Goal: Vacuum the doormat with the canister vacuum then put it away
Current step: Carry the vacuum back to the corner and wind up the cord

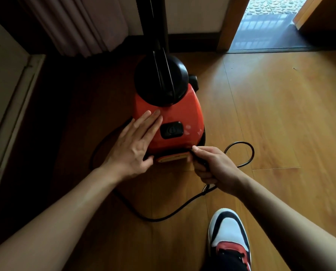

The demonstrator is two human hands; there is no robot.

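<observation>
Canister vacuum, orange with a glossy hard shell, standing on a wooden floor just in front of a pale curtain and well apart from an open doorway at the upper right. A black dome caps its far end, and a black wand rises from the dome towards the top of the view. The person leans over it from the near side, one red, white and black shoe planted on the boards below.

The left hand lies flat on the orange top, fingers straight and together, bracing the body. The right hand is closed around the black power cord right at the near corner of the body, where the cord meets the shell. The rest of the cord trails in loose loops across the floor on both sides. A small black button sits on the top, just beside the left fingertips.

The body looks rigid and fairly heavy for its size, and the smooth plastic is probably slippery, so a flat palm steadies it better than a pinch. No carrying handle is clearly visible. The cord is limp and likely to tangle; it seems best held close to the shell, as it is now
</observation>
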